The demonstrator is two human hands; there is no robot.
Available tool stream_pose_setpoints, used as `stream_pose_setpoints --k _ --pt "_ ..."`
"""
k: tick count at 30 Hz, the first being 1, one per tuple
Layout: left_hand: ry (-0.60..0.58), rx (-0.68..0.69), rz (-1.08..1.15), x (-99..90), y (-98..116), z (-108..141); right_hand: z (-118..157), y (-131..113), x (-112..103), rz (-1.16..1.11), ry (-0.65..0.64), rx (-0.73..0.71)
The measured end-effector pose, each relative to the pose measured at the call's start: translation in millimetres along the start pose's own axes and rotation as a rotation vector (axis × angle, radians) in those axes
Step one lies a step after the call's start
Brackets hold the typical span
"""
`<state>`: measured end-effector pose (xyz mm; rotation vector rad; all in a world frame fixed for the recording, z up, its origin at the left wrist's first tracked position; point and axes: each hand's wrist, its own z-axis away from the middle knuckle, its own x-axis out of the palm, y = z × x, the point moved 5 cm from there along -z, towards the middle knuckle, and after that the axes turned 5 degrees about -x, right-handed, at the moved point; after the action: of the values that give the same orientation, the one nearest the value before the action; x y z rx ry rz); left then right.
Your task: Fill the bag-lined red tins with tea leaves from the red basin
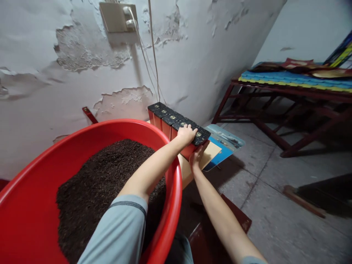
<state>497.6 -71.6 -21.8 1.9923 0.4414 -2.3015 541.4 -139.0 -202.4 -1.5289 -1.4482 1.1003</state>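
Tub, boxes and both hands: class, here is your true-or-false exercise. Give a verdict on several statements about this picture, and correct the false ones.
1. The red tub holds dark, grainy material. True.
2. The left hand rests on the black tops of the boxes. True.
3. The right hand is dipped inside the tub. False: it is against the side of the nearest box.
4. The boxes lie scattered across the floor. False: they stand in a row on a pale board.
5. White plugs are in the wall socket. True.
6. The mats on the far table are all green. False: they are blue and yellow.
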Motion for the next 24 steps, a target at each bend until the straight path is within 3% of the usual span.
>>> stream_pose_setpoints --k 11,16,19,21,23,24 --pt "0.107 -0.080 0.093 -16.3 -26 16 -17 -29 30 0.154 -0.253 0.044" --pt "0.195 -0.045 0.114 -29.0 -38 41 -15 -59 22 0.188 -0.351 0.050" --pt "0.292 0.125 0.309 -37.7 -50 74 -7 -121 13 0.180 -0.349 -0.116" --pt "0.436 0.192 0.583 -44.4 -64 102 7 -187 21 0.082 -0.378 -0.414" --pt "0.649 0.109 0.927 -48.0 -89 133 29 -252 42 -0.141 -0.499 -0.595" --pt "0.755 0.027 1.084 -47.1 -104 150 43 -279 55 -0.265 -0.575 -0.599"
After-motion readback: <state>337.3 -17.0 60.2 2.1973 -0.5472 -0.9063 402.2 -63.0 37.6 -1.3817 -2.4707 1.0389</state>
